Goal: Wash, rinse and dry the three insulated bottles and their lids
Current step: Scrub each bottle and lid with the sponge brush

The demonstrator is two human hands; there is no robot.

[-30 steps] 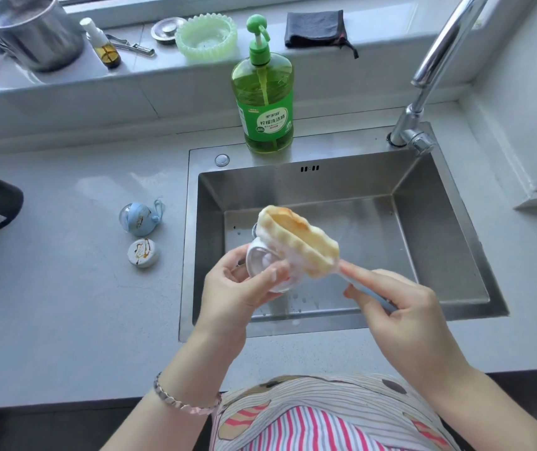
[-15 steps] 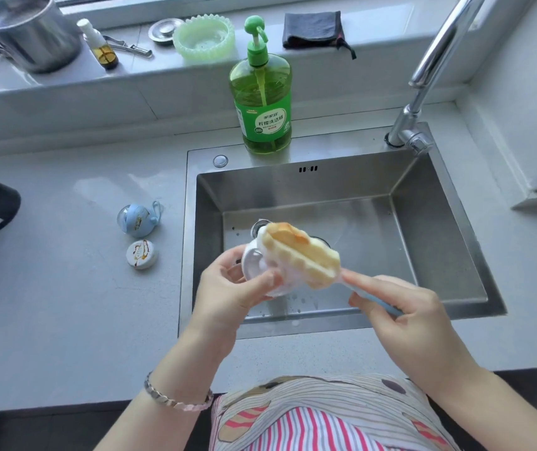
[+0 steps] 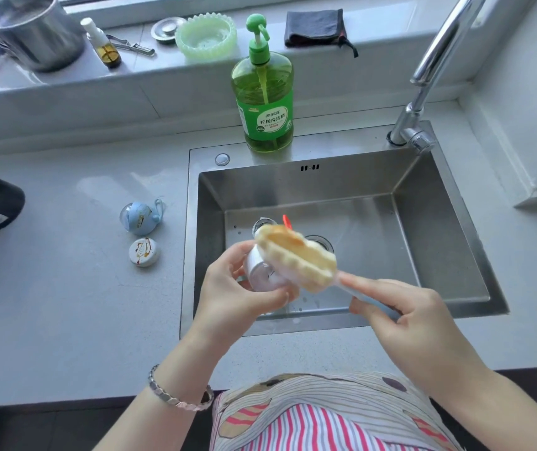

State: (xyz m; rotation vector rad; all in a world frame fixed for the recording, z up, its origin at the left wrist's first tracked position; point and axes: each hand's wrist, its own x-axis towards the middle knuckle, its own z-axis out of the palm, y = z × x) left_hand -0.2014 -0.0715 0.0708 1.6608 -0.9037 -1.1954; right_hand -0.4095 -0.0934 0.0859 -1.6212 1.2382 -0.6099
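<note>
White lid (image 3: 260, 274) gripped in left hand (image 3: 228, 296), flat end facing lower left, right hand (image 3: 403, 317) holding sponge brush (image 3: 296, 257) against it

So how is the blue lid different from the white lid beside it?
The blue lid is light blue with a loop strap; the white lid is white with brown and orange marks and no strap. The blue lid is bigger and rounded; the white lid is a low flat disc. Both sit on the grey counter left of the sink.
</note>
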